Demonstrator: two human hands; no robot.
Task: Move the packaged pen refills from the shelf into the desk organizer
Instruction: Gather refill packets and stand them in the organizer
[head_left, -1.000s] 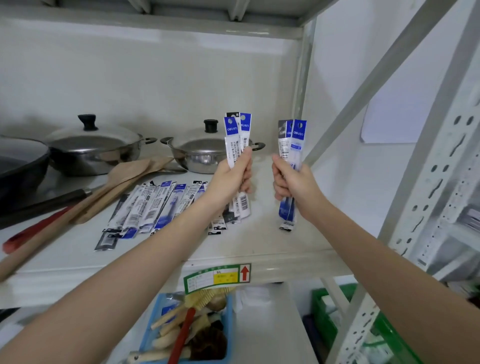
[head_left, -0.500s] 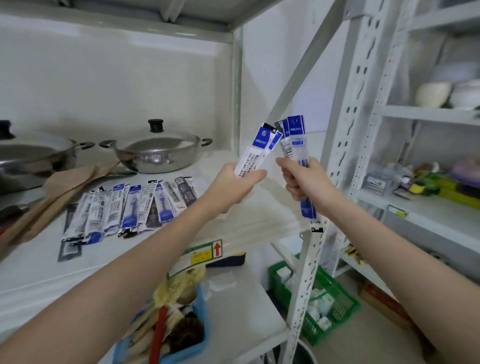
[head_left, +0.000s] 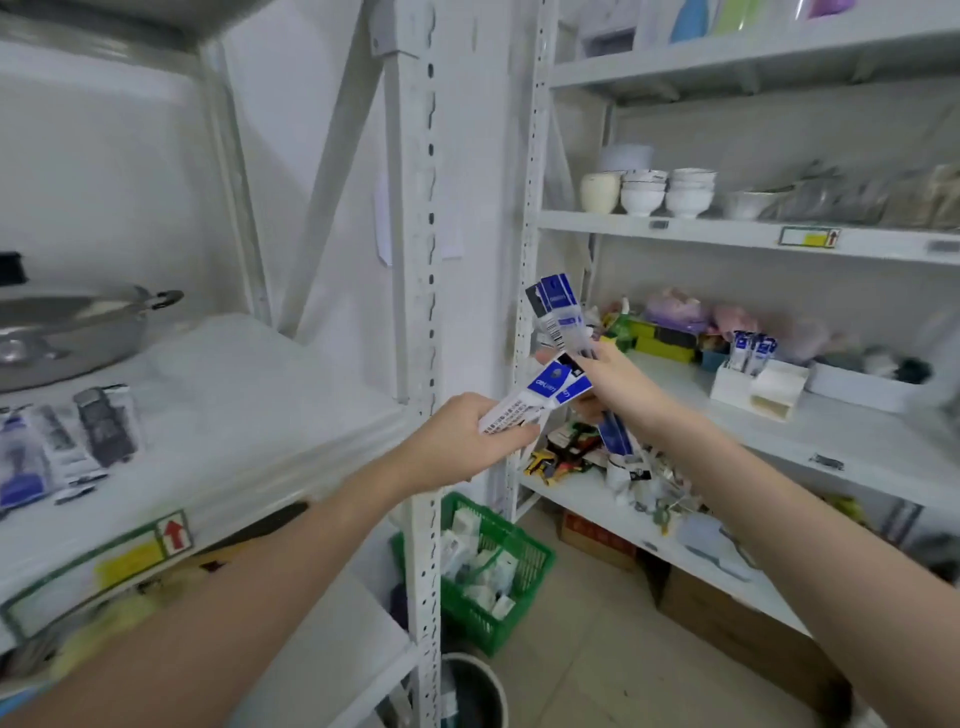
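Refill packs split in two bundles, left hand (head_left: 470, 441) gripping one (head_left: 540, 397), right hand (head_left: 610, 379) gripping the other (head_left: 558, 314), fingers curled tight for carrying, both now clear of the pot shelf (head_left: 249, 395) and swung toward the white desk organizer (head_left: 758, 387), versus over the shelf earlier.

1. The left hand (head_left: 462, 441) and right hand (head_left: 613, 379) are raised side by side between two shelf units, each gripping refill packs; the left packs (head_left: 530, 402) lie just below the right packs (head_left: 558, 312).
2. More packs (head_left: 57, 447) lie on the left shelf (head_left: 249, 395), in front of a pot (head_left: 67, 332).
3. The organizer (head_left: 758, 387) stands on the right shelf (head_left: 831, 431), with packs in it.
4. Bowls (head_left: 667, 192) sit on the shelf above.
5. A basket (head_left: 498, 571) rests on the floor between the units.
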